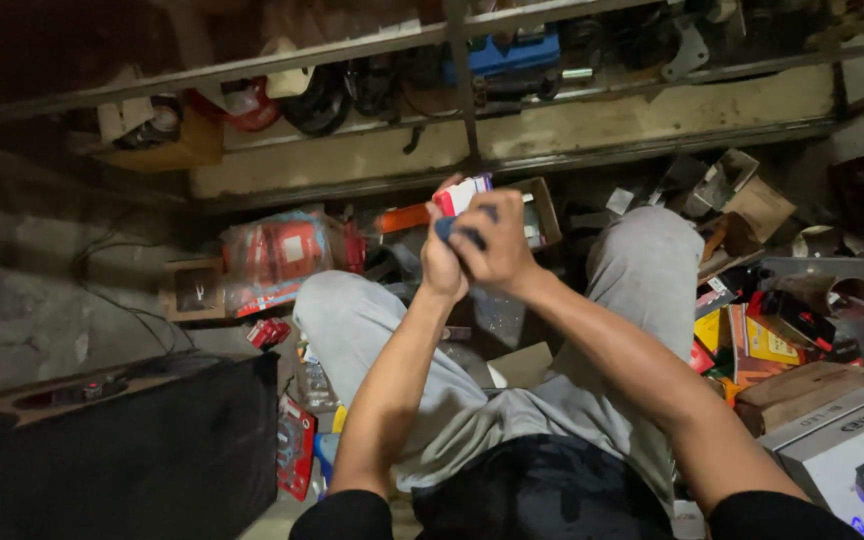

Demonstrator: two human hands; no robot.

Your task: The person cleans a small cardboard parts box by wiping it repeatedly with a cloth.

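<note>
Above the grey-trousered knees, left hand (442, 262) and right hand (492, 245) are pressing together, clasping a small red-and-white cardboard box (459, 192); opening it seemingly needs fingertip prising.

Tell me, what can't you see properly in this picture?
- Small dark thing, head view: mostly wrapped by the left hand and right hand.
- Red-and-white box: lower part behind the fingers.
- Shelf clutter: too dark and blurred.
- White box: cut off by the right edge.
</note>
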